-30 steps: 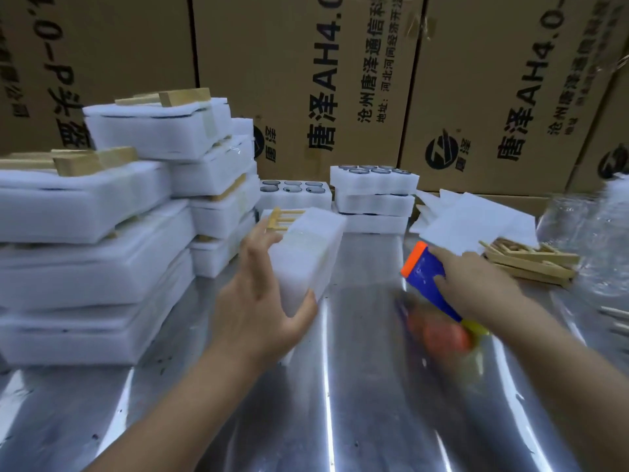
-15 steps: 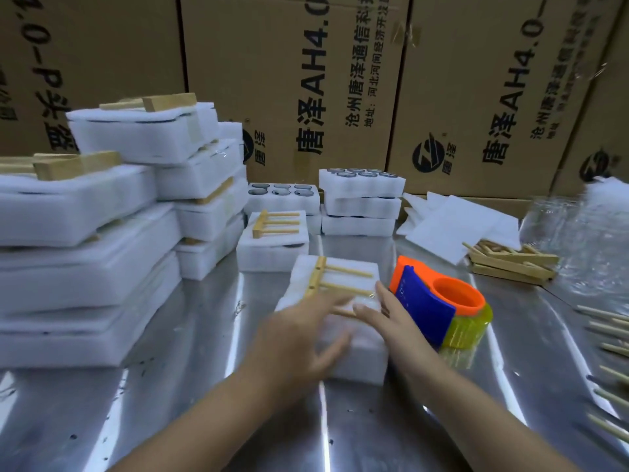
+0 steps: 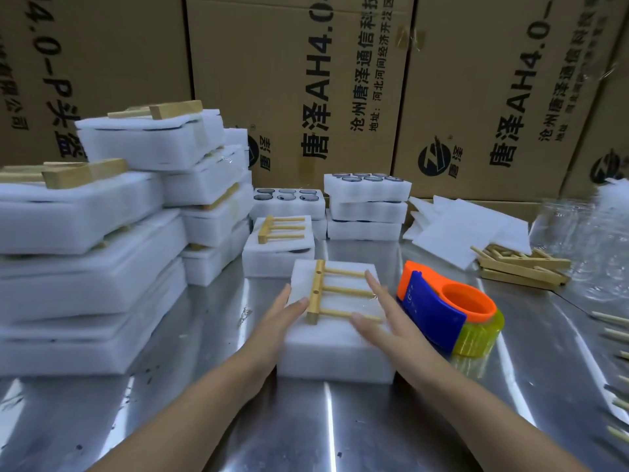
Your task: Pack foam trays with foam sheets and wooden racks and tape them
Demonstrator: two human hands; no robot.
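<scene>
Nearest, bare shiny counter (image 3: 204, 420) under both forearms. Just ahead, lying flat on it and flanked by both hands, a white foam tray (image 3: 337, 352) topped with a wooden rack (image 3: 335, 294). Rack's long spine on the left, running near to far; three dowels lying crosswise, tips pointing right. Against the tray's upper left edge, the left hand (image 3: 272, 321), open, fingers straight, fingertips just beside the spine. On the tray's right top, the right hand (image 3: 384, 321), also open, straight fingers laid over the dowel tips. Just beside the right hand, standing on the counter, an orange and blue tape dispenser (image 3: 449, 311) with a yellow roll. A second ago, tray held up on end in the left hand and dispenser gripped in the right; half a second ago, both hands close together on the tray's near part; now spread to its two sides, tray flat, dispenser let go. Beyond the fingertips, a second tray (image 3: 272, 260) with its rack lying the same way. Further off, open trays with round holes (image 3: 289, 199). Left of the left hand, tall stacks of packed trays (image 3: 85, 267). Well right of the right hand, foam sheets (image 3: 469, 229), a heap of loose racks (image 3: 520, 267), stray wooden sticks (image 3: 612, 318). Behind everything, printed cardboard boxes (image 3: 289, 80).
</scene>
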